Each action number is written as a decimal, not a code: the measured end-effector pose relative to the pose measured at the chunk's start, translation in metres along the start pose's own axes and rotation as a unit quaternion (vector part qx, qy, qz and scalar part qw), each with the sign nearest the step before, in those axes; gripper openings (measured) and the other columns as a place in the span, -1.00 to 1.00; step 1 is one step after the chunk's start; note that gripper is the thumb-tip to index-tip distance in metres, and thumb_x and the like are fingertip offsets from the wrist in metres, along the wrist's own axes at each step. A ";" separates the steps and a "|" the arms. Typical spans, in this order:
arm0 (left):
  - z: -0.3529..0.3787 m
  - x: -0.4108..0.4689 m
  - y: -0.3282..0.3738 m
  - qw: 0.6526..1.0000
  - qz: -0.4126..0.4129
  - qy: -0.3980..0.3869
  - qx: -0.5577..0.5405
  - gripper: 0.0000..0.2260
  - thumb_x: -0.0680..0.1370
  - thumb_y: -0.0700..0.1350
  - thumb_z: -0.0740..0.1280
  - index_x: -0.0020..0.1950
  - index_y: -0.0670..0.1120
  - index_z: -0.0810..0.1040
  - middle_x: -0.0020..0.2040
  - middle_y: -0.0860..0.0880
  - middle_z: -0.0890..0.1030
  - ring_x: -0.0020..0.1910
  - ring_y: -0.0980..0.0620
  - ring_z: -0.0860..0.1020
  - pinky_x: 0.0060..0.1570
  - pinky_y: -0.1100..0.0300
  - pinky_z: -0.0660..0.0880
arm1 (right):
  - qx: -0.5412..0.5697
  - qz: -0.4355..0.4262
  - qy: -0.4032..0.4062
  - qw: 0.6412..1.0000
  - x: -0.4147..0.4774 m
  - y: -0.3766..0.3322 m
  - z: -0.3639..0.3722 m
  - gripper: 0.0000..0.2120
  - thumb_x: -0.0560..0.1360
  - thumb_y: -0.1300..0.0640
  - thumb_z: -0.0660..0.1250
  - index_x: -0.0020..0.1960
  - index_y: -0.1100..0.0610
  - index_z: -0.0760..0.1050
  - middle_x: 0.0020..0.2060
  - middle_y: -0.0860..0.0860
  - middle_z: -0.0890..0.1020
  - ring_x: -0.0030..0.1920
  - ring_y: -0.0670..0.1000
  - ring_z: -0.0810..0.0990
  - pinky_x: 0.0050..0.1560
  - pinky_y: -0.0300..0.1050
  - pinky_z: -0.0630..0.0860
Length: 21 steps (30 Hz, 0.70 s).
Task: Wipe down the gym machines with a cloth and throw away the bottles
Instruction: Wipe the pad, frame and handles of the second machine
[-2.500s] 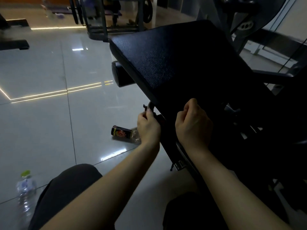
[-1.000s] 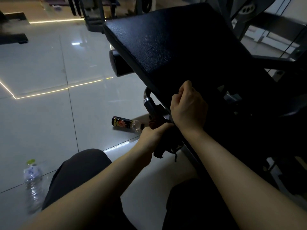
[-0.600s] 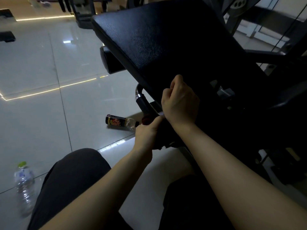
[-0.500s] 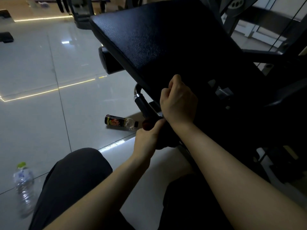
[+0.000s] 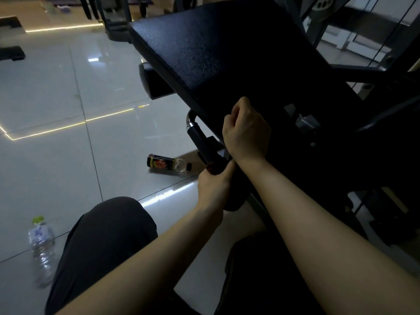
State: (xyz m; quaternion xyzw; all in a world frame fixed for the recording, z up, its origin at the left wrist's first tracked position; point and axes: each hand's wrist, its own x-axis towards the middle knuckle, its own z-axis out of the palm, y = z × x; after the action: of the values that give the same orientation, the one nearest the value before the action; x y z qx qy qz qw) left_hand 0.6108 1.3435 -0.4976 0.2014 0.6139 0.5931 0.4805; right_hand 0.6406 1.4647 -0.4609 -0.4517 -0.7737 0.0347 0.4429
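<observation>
A gym machine with a slanted black pad [image 5: 222, 53] fills the upper right. Under the pad's lower edge a black-gripped chrome handle [image 5: 198, 138] sticks out. My left hand [image 5: 213, 185] grips a dark cloth [image 5: 234, 200] wrapped round the handle's lower end. My right hand [image 5: 246, 133] is curled on the pad's lower edge, just above the left. A dark-labelled bottle [image 5: 168, 164] lies on the floor beyond the handle. A clear bottle with a green cap [image 5: 42, 248] lies at the lower left, beside my knee.
Glossy white floor tiles [image 5: 56, 92] with lit strips stretch to the left. My dark-trousered knees [image 5: 102, 242] sit low in view. More machine frames [image 5: 116, 17] stand at the back, and the machine's metal frame and cables [image 5: 375, 92] crowd the right.
My left hand has slid with the cloth from the top of the handle down to its lower end. My right hand has stayed on the pad's edge.
</observation>
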 end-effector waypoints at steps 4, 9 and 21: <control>-0.009 0.009 -0.001 0.997 0.022 -0.052 0.054 -0.79 0.51 -0.03 0.50 0.06 -0.11 0.66 -0.07 -0.05 0.74 -0.07 0.04 0.72 0.00 0.08 0.65 | 0.052 0.038 -0.033 0.997 0.001 0.003 -0.007 -0.90 0.52 0.18 0.18 -0.04 0.12 0.46 -0.27 -0.06 0.50 -0.29 -0.01 0.49 -0.29 -0.13 0.31; -0.019 0.014 -0.006 0.976 -0.071 -0.198 -0.061 -0.69 0.50 -0.03 0.43 0.14 -0.21 0.63 0.12 -0.21 0.63 0.21 -0.24 0.59 0.41 -0.19 0.42 | 0.094 0.007 -0.068 0.993 -0.007 0.010 -0.013 -0.88 0.48 0.18 0.18 -0.04 0.13 0.47 -0.27 -0.06 0.51 -0.28 0.00 0.51 -0.29 -0.10 0.37; -0.042 -0.014 -0.039 0.989 -0.111 -0.090 0.031 -0.77 0.54 -0.03 0.47 0.05 -0.15 0.56 -0.13 -0.18 0.67 -0.15 -0.13 0.69 -0.15 0.03 0.60 | 0.101 0.003 -0.077 0.992 -0.011 0.007 -0.018 -0.90 0.48 0.21 0.22 -0.05 0.16 0.49 -0.24 -0.05 0.52 -0.23 0.01 0.55 -0.21 0.09 0.55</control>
State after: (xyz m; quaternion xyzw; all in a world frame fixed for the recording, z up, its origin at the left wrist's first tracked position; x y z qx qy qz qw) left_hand 0.5953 1.3009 -0.5357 0.1999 0.6045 0.4963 0.5902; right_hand 0.6603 1.4547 -0.4601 -0.4029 -0.7969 0.1488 0.4250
